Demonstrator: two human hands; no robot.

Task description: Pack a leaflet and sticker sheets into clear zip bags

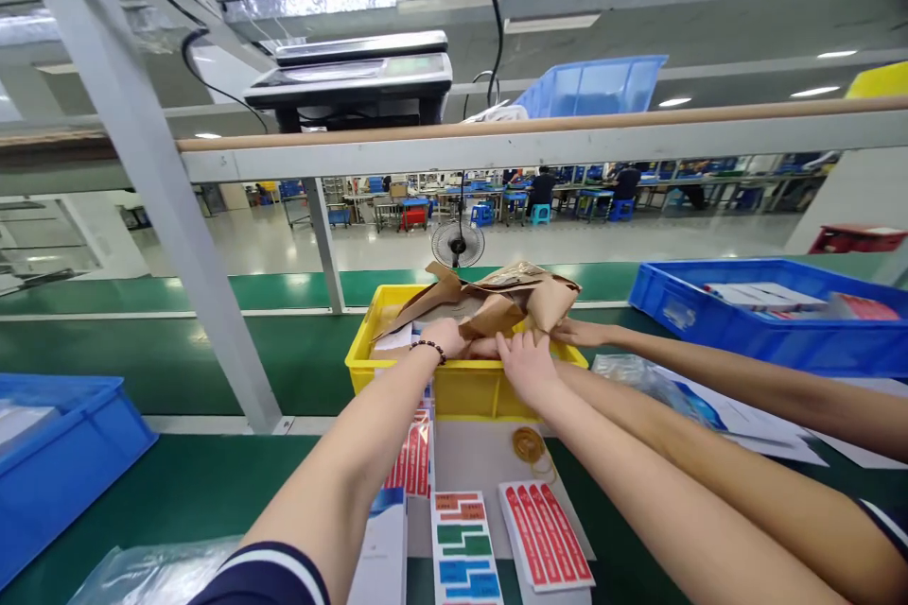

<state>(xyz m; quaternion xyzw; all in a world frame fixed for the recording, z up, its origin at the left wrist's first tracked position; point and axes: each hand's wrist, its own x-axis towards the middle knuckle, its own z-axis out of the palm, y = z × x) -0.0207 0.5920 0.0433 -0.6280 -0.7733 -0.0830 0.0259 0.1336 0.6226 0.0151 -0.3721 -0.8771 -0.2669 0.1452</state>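
Observation:
Crumpled brown kraft paper fills the top of a yellow plastic bin in front of me. My left hand, with a beaded bracelet at the wrist, is closed at the paper's near left edge; its fingertips are partly hidden. Fingers apart and stretched forward, my right hand lies at the bin's near rim, against the paper and a co-worker's wrist. Two co-worker's hands come in from the right: one reaches under my right hand, the other touches the paper's right side.
Below the bin lie sticker sheets, red label strips and a tape roll. Blue bins stand left and right. A metal post rises at left; a shelf beam crosses above, carrying a scale.

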